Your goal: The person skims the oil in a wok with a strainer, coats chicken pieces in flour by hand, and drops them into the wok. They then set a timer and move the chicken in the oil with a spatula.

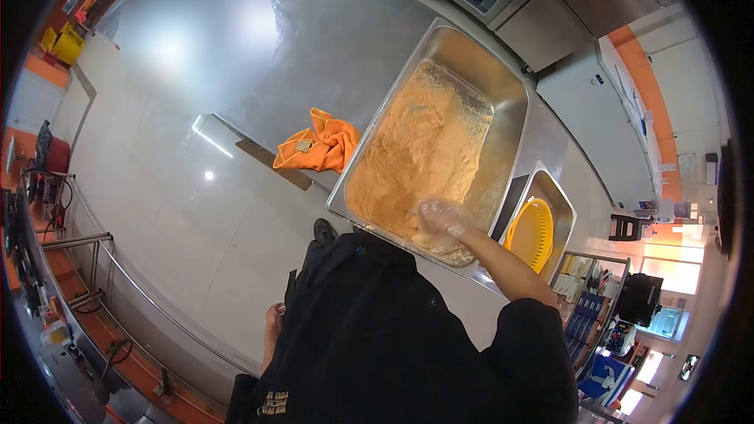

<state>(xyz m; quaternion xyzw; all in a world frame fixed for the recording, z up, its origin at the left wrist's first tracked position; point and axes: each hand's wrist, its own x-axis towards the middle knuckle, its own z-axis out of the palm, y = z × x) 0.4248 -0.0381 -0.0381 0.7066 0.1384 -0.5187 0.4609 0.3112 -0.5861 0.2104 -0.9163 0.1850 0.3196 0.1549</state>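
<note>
A deep steel tray (509, 159) holds a large bed of orange-tan flour or breading (416, 149). My right hand (441, 217), in a thin clear glove, reaches into the near end of the tray and touches the powder. Its fingers are partly in the powder, and whether they hold a piece is hidden. My left hand (275, 316) hangs low beside my body, away from the tray, with its fingers partly hidden. An orange cloth (322, 143) lies against the tray's left side. To the tray's right, a yellow basket (531, 237) sits in a smaller steel pan (562, 212).
The steel worktable (345, 39) extends beyond the tray. Steel cabinets (542, 27) and a white freezer (601, 118) stand on the far side. A metal rail (141, 290) runs at lower left, and a stocked shelf (589, 298) is at right.
</note>
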